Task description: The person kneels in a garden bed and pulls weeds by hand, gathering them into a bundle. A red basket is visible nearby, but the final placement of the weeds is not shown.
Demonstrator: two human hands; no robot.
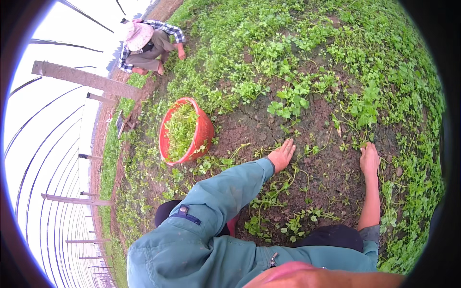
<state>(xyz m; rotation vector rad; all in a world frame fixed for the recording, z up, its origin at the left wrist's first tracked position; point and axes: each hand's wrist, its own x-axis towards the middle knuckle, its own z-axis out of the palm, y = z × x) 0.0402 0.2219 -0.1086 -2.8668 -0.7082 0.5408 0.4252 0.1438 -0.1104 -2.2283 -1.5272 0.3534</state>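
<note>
My left hand (282, 156) reaches low over the brown soil (248, 129), its fingers stretched out and nothing seen in it; the palm side is hidden. Low stems and small leaves lie around it. To the right, my right hand (370, 160) is closed at the base of a leafy, celery-like plant (368, 104), whose stems rise beyond the fingertips. The fingers cover the exact point of grip. Left of my left hand stands a red plastic basket (205, 135), tilted slightly, filled with cut or pulled greens (181, 131).
A person (153, 45) in a checked shirt and pink hat crouches at the upper left, a hand down in the greens. Wooden posts (86, 80) and curved hoops line the tunnel's left side. Dense leafy plants (407, 72) cover the ground beyond and to the right.
</note>
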